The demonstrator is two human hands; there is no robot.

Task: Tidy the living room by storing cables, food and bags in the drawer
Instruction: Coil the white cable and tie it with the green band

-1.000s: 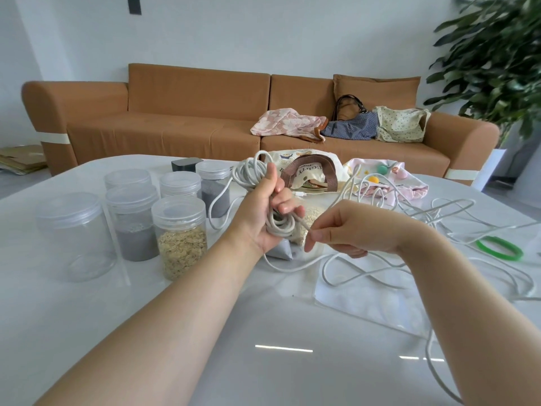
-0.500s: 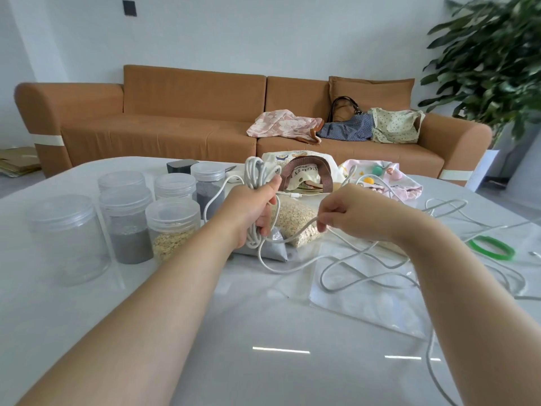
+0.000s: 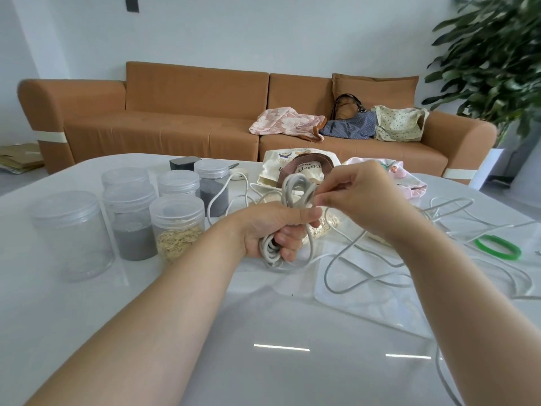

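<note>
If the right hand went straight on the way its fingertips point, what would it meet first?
The cable coil gripped by the left hand; the right hand seems to pinch a strand of it.

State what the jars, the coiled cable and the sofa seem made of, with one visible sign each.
Jars: probably clear glossy plastic; contents show through. Cable: likely matt, rubbery plastic sheath; it loops softly. Sofa: matt woven fabric, apparently; the cover creases.

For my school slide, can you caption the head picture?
The left hand grips a coiled cable while the right hand pinches it over the table.
</note>
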